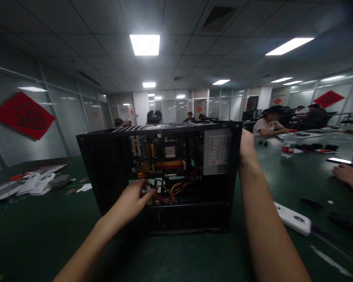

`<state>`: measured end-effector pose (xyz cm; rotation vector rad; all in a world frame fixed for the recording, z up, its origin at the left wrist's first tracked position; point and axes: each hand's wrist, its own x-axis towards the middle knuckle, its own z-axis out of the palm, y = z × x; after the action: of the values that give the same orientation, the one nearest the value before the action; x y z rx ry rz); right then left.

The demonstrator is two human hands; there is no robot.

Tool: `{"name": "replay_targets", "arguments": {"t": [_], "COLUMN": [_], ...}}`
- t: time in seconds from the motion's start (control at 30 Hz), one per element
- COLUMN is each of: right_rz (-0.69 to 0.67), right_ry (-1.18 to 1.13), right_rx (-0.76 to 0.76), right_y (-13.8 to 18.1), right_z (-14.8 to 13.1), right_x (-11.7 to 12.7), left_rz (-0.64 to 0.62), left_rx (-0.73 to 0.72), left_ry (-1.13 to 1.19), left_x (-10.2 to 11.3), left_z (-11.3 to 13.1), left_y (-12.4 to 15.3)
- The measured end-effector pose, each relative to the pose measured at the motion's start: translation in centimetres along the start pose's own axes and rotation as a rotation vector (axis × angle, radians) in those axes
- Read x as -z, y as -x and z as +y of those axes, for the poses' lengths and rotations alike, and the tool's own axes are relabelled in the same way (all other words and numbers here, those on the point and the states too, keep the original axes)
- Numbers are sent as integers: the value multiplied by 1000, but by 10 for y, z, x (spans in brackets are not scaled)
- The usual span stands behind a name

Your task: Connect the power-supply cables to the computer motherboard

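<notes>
An open black computer case stands on the green table in front of me, its inside facing me. My left hand reaches into the lower middle of the case, thumb and fingers closed around a bundle of cables. Its fingertips are partly hidden by shadow. My right hand grips the right edge of the case, with its fingers out of sight behind it. Above the cables sits the motherboard, with memory slots and a processor. The power supply fills the upper right corner.
Papers and scraps lie on the left of the table. At right are a white power strip, a water bottle and dark parts. Another person's hand rests near a lit phone. A person sits further back.
</notes>
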<state>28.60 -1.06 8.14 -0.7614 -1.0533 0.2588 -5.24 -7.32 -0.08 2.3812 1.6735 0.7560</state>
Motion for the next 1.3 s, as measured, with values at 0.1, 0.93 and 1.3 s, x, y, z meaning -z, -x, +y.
{"name": "replay_targets", "arguments": {"t": [0.1,0.93,1.3], "right_rz": [167,-1626,-1614], "right_ry": [-164,287,5], "right_rx": [196,75,-191], "right_y": [12,127,104], "right_z": [-36,19,-5], "right_x": [1,-98,-76], "left_rz": [-88,-113,-68], "left_rx": [83,-73,-132], "left_ry": [-39,317,550], "left_x": [-6,51,49], "left_z": [-7,11,20], "left_y": [-31,-32,-31]}}
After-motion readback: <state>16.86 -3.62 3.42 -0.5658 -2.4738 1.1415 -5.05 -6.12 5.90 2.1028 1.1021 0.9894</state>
